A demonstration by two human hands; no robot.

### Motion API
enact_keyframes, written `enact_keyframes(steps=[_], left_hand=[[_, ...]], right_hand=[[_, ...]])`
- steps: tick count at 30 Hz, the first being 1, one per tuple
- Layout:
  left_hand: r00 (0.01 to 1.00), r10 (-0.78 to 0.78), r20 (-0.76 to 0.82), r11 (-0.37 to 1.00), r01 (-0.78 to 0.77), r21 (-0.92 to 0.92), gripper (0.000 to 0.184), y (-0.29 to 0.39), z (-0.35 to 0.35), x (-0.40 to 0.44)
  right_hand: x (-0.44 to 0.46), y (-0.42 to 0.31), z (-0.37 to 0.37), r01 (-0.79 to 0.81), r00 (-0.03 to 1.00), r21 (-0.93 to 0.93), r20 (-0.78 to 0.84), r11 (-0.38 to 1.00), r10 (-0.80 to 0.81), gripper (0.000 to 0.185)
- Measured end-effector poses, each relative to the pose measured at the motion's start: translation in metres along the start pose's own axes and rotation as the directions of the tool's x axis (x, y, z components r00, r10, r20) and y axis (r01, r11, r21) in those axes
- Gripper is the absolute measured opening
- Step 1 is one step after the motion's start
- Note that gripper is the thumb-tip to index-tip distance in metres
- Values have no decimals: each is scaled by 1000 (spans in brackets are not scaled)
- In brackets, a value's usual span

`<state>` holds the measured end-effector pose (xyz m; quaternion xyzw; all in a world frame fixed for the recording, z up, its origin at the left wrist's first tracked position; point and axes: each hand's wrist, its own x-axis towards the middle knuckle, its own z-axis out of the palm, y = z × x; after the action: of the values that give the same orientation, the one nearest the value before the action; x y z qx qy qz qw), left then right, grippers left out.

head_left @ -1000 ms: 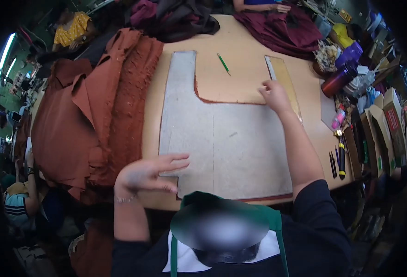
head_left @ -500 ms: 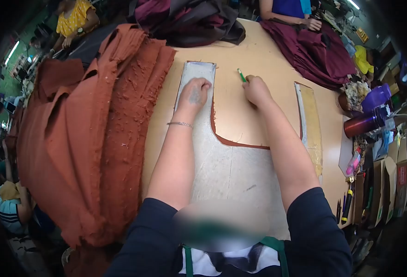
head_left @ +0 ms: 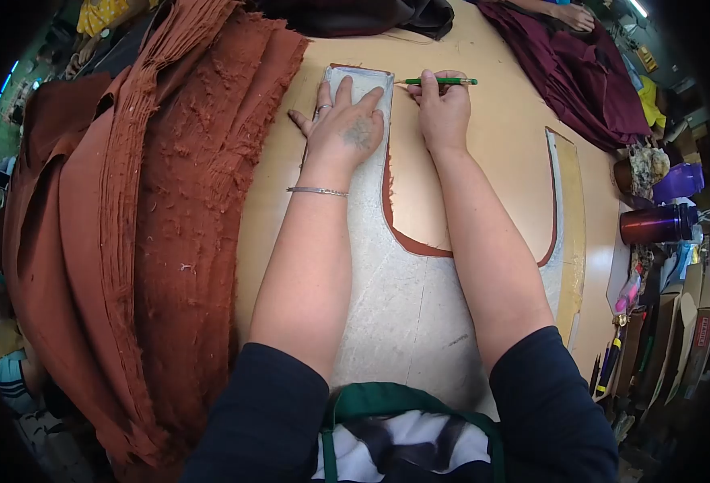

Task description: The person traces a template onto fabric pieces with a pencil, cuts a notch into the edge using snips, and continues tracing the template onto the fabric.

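A grey pattern template [head_left: 383, 322] with a deep U-shaped cutout lies on the table, and rust-brown fabric [head_left: 421, 247] peeks out beneath its edges. My left hand [head_left: 343, 129] rests on the template's left upper strip, fingers spread and pressing flat. In my right hand [head_left: 445, 113] is a green pencil [head_left: 458, 81], pinched between thumb and fingers and held nearly level. The pencil's tip points left and is at or very near the strip's top right corner; whether it touches the fabric I cannot tell.
A tall pile of rust-brown fabric [head_left: 194, 185] fills the left side. Maroon cloth [head_left: 568, 80] lies at the back right, near another person's hand [head_left: 574, 16]. Along the right edge are a dark tumbler [head_left: 655, 224], a yellow-black cutter [head_left: 609, 366] and cardboard boxes [head_left: 697, 338].
My left hand has gone from curled to spread flat on the strip. My right hand has moved up beside the strip's top corner, turning the pencil so its tip points left.
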<state>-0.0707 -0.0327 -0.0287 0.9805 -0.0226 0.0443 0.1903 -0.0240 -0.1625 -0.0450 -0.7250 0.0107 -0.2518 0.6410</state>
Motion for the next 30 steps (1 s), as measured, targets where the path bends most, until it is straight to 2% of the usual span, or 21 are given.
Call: enact_keyframes(steps=[2,8,11,15,18,24,27,30], left_hand=[[1000,-15,7,1000,15,15,41,0,-1,2],[999,-28,33,999,30,-34,44,-1,-3,4],[999,4,-46,996,-8,-85,41,-3,1,3],[999,-5,-36,997,2,-80,42,-3,1,4],[999,-9,-32,997,6,-80,42,-3,2,3],[1000,-3,-20,997,1,-74,42,-4,0,4],[1000,1,-31,997,-3,-74,42,-4,2,4],[999,5,-48,997,-8,-73,42,-5,2,4]], right_hand=[[1,-1,1,-20,1000,24,-2,1000,20,17],[-9,-4,-2,113,992,-172,72,979,-102,17],[-30,-12,-10,170,980,-183,130,968,-148,16],[-65,-37,-31,176,962,-199,240,964,-127,14],[-67,-36,-35,176,954,-140,269,974,-134,15],[-53,-41,-23,183,959,-206,253,961,-128,16],[-67,-48,-32,232,940,-230,302,945,-158,15],[-99,-67,-47,154,918,-175,390,972,-75,14]])
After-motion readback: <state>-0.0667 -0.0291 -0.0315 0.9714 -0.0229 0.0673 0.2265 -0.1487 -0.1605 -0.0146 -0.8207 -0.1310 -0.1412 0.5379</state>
